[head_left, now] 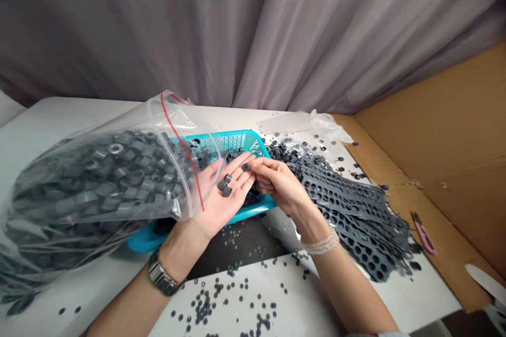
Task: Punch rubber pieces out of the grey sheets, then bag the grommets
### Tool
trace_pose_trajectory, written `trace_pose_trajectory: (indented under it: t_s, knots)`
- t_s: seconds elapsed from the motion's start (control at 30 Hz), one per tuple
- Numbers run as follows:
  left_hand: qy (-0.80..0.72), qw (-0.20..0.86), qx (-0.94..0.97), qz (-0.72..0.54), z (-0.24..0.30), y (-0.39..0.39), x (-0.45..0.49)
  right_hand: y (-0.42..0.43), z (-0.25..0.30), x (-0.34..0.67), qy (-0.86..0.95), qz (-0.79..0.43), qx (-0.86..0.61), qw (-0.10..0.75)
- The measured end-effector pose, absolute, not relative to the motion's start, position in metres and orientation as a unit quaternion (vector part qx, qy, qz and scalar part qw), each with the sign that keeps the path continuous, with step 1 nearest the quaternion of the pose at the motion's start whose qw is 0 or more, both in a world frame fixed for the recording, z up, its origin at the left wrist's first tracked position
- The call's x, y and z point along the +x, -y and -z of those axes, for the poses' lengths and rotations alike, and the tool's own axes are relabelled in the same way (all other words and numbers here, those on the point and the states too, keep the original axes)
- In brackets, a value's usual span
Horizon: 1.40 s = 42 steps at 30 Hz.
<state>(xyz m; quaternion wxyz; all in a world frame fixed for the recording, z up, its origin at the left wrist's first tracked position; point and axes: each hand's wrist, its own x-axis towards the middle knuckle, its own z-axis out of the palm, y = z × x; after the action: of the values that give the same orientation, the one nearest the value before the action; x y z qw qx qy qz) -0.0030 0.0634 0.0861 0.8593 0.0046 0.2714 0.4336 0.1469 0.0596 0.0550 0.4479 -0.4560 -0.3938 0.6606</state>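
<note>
My left hand (223, 197) lies palm up over a turquoise basket (241, 216), its fingers stretched flat. A few small dark grey cylindrical caps (225, 185) rest loose on that palm. Between thumb and fingertips, my right hand (279, 181) pinches another grey cap (246, 167), a hole showing in its end, just above the left fingers. A clear zip bag (176, 116) with a red seal line, full of grey ring-shaped caps, leans across the basket's left part and overlaps my left hand. More grey pieces sit in the basket, partly hidden by my hands.
Perforated dark grey sheets (356, 210) are heaped at the right. Small dark discs (205, 305) are scattered over the white table (150, 316). Pink-handled cutters (425, 234) lie on the brown board's edge. A crumpled clear bag (316, 124) is behind, before grey curtains (197, 26).
</note>
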Motion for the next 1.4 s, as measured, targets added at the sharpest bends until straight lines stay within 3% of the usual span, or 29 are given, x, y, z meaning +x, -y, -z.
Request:
trace_pose_trajectory:
  t_s: [0.3, 0.57, 0.73, 0.8, 0.97, 1.1, 1.4]
  knots:
    - [-0.273, 0.856, 0.0, -0.44, -0.083, -0.065, -0.003, -0.059, -0.064, 0.144, 0.377, -0.628, -0.478, 0.485]
    - [-0.264, 0.853, -0.02, -0.45, -0.084, -0.065, -0.005, -0.055, -0.07, 0.146, 0.56, -0.445, -0.563, 0.413]
    - [-0.273, 0.854, -0.012, -0.443, -0.083, -0.064, -0.005, -0.052, -0.066, 0.14, 0.609, -0.374, -0.565, 0.413]
    - [-0.274, 0.855, -0.005, -0.441, -0.083, -0.064, -0.003, -0.052, -0.067, 0.138, 0.568, -0.41, -0.562, 0.441]
    - [-0.277, 0.857, 0.007, -0.435, -0.082, -0.064, -0.002, -0.053, -0.078, 0.142, 0.342, -0.642, -0.444, 0.523]
    - [-0.273, 0.862, 0.007, -0.427, -0.081, -0.064, -0.003, -0.053, -0.079, 0.142, 0.321, -0.661, -0.427, 0.527]
    - [-0.276, 0.867, 0.024, -0.414, -0.085, -0.061, -0.006, -0.046, -0.075, 0.131, 0.582, -0.5, -0.526, 0.367]
